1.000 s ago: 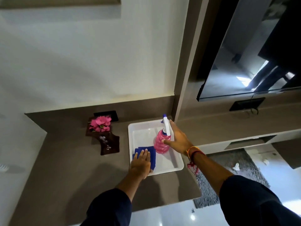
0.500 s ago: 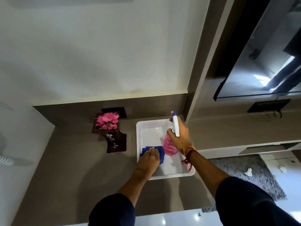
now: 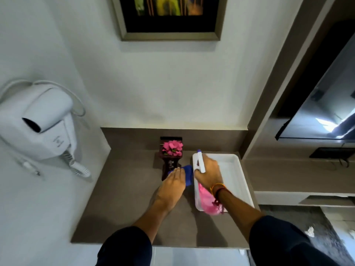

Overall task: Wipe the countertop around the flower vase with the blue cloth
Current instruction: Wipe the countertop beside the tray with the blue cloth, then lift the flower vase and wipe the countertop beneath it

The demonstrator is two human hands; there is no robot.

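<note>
A dark wooden flower vase [image 3: 171, 158] with pink flowers stands at the back of the brown countertop [image 3: 123, 204]. My left hand [image 3: 172, 186] lies flat on the blue cloth [image 3: 187, 174], which sits on the counter between the vase's base and the white tray [image 3: 238, 181]. The hand covers most of the cloth. My right hand [image 3: 208, 172] grips a pink spray bottle [image 3: 206, 198] with a white trigger head, held tilted over the tray's left edge.
A white wall-mounted hair dryer [image 3: 42, 123] with a coiled cord hangs at the left. A framed picture [image 3: 169, 16] is on the wall above. A television [image 3: 326, 112] and a lower shelf are to the right.
My left hand has carried the blue cloth out of the tray onto the counter beside the vase. My right hand has lifted and tilted the spray bottle leftward. The camera has tilted up.
</note>
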